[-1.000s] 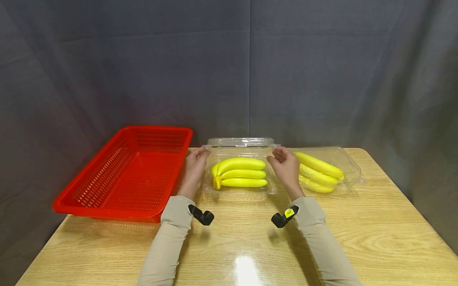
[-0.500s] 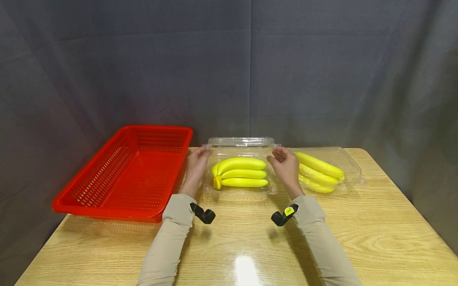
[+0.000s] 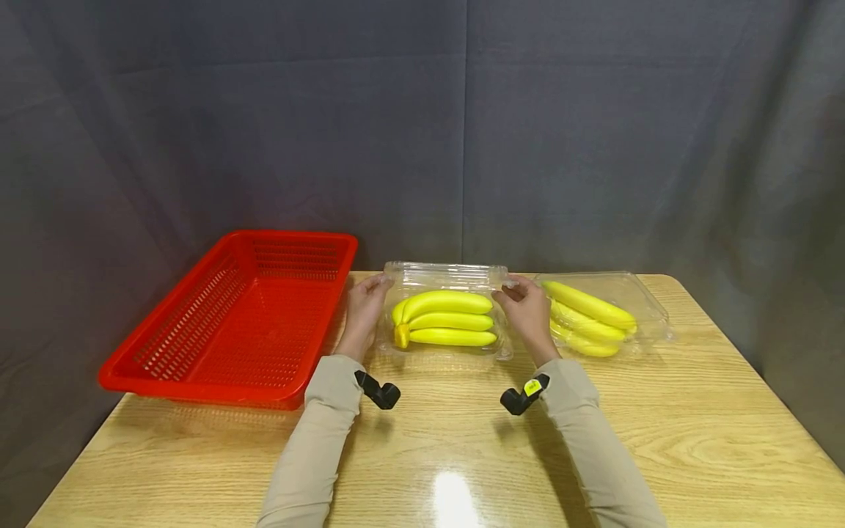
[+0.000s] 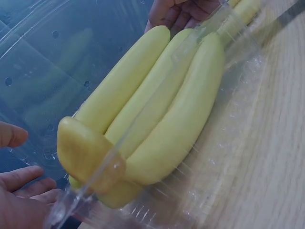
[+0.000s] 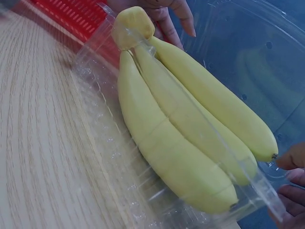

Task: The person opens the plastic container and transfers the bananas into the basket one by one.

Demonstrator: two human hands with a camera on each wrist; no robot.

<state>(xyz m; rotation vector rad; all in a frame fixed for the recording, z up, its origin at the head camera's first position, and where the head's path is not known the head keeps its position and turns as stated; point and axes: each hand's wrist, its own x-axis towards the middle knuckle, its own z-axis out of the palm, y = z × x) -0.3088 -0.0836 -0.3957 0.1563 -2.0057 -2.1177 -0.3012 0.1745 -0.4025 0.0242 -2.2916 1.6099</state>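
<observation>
Wooden desk (image 3: 462,455), grey curtain behind. Left hand (image 3: 365,304) and right hand (image 3: 526,306) pinch clear box lid (image 3: 445,275) over bananas (image 3: 445,319); red basket (image 3: 238,323) left, second banana box (image 3: 604,312) right.

The worktop (image 3: 462,455) is pale wood with a glossy finish and a bright glare spot near its front edge. A red basket (image 3: 244,323) sits on its left side, reaching the back edge. At the middle back lies a clear box (image 3: 444,350) with bananas (image 3: 444,319). Just to its right lies a second box (image 3: 650,308), also with bananas (image 3: 587,308).
</observation>
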